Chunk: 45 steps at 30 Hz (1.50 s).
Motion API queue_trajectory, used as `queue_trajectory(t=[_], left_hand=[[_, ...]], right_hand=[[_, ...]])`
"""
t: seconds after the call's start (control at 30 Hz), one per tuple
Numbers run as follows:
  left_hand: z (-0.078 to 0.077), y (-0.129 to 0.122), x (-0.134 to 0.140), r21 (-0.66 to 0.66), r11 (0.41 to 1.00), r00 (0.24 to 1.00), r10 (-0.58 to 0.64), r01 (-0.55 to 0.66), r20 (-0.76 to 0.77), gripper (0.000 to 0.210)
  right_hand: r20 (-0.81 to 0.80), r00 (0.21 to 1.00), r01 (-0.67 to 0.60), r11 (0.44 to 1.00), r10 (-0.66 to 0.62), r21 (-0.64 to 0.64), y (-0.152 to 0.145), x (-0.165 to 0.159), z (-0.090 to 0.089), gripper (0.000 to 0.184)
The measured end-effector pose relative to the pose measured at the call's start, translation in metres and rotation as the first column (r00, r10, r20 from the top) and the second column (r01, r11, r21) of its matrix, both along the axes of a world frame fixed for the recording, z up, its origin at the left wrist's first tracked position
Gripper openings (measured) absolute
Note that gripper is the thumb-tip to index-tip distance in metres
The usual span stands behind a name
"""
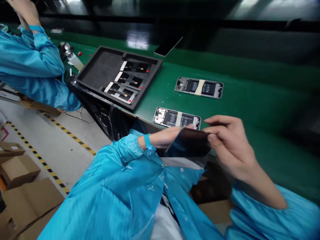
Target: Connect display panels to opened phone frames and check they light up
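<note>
A dark, glossy phone screen [188, 143] is tilted in front of my body, just past the bench's front edge. My left hand [167, 136] holds it from behind, its fingers mostly hidden by the panel. At the panel's right corner, my right hand [231, 143] pinches the edge between thumb and fingers. Just beyond my left hand an opened phone body [170, 117] lies on the green bench, a pale strip across its battery. Farther back lies a second opened phone body [191, 86] with a similar strip.
A black foam tray [150, 86] at left holds three phone screen assemblies [128, 81]. One dark phone panel [168, 46] rests at the back. On the left are a co-worker's blue sleeves [37, 63]. Black plastic [102, 116] hangs below the tray; cardboard boxes [30, 200] stand on the floor.
</note>
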<state>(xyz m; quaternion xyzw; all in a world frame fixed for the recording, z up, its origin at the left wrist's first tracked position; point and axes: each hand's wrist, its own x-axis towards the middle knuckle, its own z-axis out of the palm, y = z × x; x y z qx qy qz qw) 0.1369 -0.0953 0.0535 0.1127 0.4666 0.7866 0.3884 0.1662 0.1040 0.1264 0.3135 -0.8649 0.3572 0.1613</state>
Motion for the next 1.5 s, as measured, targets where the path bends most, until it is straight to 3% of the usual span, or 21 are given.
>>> queue_trajectory(t=[0.1,0.17,0.33,0.43,0.53,0.63,0.7,0.77,0.87,0.97,1.1,1.17,1.23,1.3,1.37,1.43,1.5], left_hand=[[0.007,-0.01,-0.011,0.12,0.99,0.995,0.063,-0.071,0.075,0.032],[0.013,-0.021,-0.016,0.149,0.983,0.99,0.09,-0.105,0.105,0.032],[0.012,-0.022,-0.015,0.079,0.988,0.98,-0.139,0.129,0.139,0.042],[0.01,-0.013,-0.009,0.085,0.981,0.977,-0.184,0.175,0.109,0.047],[0.012,-0.009,-0.008,0.108,0.985,0.989,-0.141,0.136,0.041,0.055],[0.014,-0.017,-0.017,0.018,1.0,0.999,0.012,-0.011,-0.05,0.06],[0.014,-0.028,-0.028,-0.065,0.985,0.972,0.148,-0.163,-0.184,0.056],[0.015,-0.041,-0.044,-0.139,0.937,0.898,0.253,-0.32,-0.359,0.044],[0.019,-0.058,-0.07,-0.24,0.854,0.784,0.266,-0.461,-0.56,0.022],[0.025,-0.067,-0.089,-0.338,0.832,0.762,0.146,-0.439,-0.63,0.012],[0.031,-0.07,-0.096,-0.392,0.858,0.815,0.052,-0.333,-0.577,0.015],[0.031,-0.07,-0.097,-0.394,0.867,0.84,0.049,-0.304,-0.54,0.019],[0.028,-0.072,-0.097,-0.39,0.876,0.855,0.047,-0.283,-0.516,0.026],[0.025,-0.075,-0.098,-0.382,0.885,0.859,0.039,-0.267,-0.511,0.036],[0.022,-0.081,-0.097,-0.382,0.885,0.844,0.022,-0.265,-0.536,0.043],[0.021,-0.088,-0.091,-0.386,0.863,0.78,0.015,-0.327,-0.625,0.043],[0.018,-0.098,-0.082,-0.369,0.802,0.619,0.002,-0.47,-0.785,0.037]], right_hand=[[-0.024,0.999,-0.028,0.999,0.029,0.035,-0.008,-0.001,0.003,0.016],[0.0,1.0,-0.01,1.0,0.01,0.009,-0.001,0.0,0.003,0.016],[0.102,0.994,0.04,0.994,-0.03,-0.098,0.016,0.005,0.002,0.015],[0.125,0.992,0.02,0.994,-0.006,-0.108,0.014,0.012,0.007,0.017],[0.125,0.992,0.015,0.997,-0.004,-0.08,0.012,0.02,0.013,0.017],[0.152,0.984,0.102,0.993,-0.093,-0.056,0.018,0.019,0.014,0.024],[0.206,0.958,0.207,0.978,-0.198,-0.023,0.029,0.01,0.009,0.037],[0.305,0.907,0.295,0.955,-0.29,0.031,0.044,-0.006,-0.003,0.05],[0.436,0.829,0.319,0.936,-0.351,0.149,0.068,-0.036,-0.025,0.053],[0.413,0.813,0.312,0.906,-0.41,0.284,0.081,-0.06,-0.045,0.042],[0.15,0.846,0.436,0.825,-0.512,0.36,0.068,-0.069,-0.057,0.04],[0.009,0.899,0.417,0.861,-0.438,0.29,0.047,-0.068,-0.058,0.041],[-0.065,0.958,0.286,0.933,-0.278,0.218,0.018,-0.069,-0.059,0.045],[-0.084,0.989,0.136,0.972,-0.122,0.192,-0.011,-0.073,-0.062,0.048],[-0.067,0.997,0.054,0.982,-0.042,0.183,-0.031,-0.079,-0.068,0.044],[-0.045,0.999,0.028,0.985,-0.021,0.17,-0.041,-0.083,-0.075,0.04],[-0.038,0.999,0.012,0.987,-0.006,0.162,-0.041,-0.085,-0.079,0.037]])
